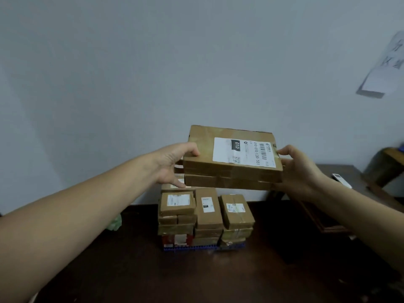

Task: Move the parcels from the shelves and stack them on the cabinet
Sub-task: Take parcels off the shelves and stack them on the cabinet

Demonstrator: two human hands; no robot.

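Stacked parcels (207, 213) sit on a blue tray (203, 247), lower centre; above them, left grip (172, 165) and right grip (299, 171) clasp a labelled parcel (231, 173) by its ends.

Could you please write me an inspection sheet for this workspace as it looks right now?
Surface: dark wooden cabinet; the stack stands near the wall.
Job's things: two flat parcels, one on the other, held above the stack, not yet set down; the stack sits on a blue base.
Clutter: green crumpled item left of the stack; white remote on the side table at right.
Grippers: left hand and right hand grip opposite ends of the parcels.
Cables: nothing seen.
Surroundings: pale wall with a paper sheet at upper right.
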